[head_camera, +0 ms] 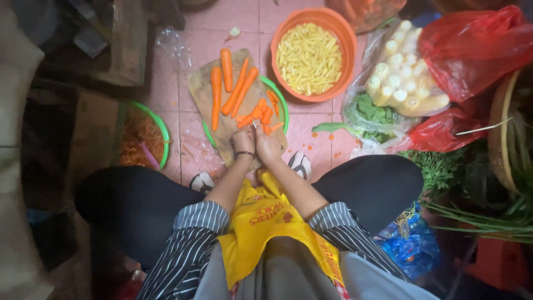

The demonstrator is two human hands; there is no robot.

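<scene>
My left hand [243, 141], with a dark band on the wrist, and my right hand [268, 146] are pressed close together over the near end of a wooden cutting board [201, 83]. Both have curled fingers. A thin bright knife tip [254, 125] pokes out between them, held by my right hand. My left hand's fingers rest on an orange carrot piece [242, 119], mostly hidden. Three whole peeled carrots [226, 69] lie on the board's far half. Cut carrot sticks [265, 111] are piled just beyond my hands.
An orange bowl [344, 39] of pale yellow sticks stands behind the board. A green basket [162, 130] of carrot peelings is at the left. Bags of baby corn [397, 78], greens [369, 114] and red plastic [472, 44] crowd the right. My knees flank the board on pink tiles [166, 94].
</scene>
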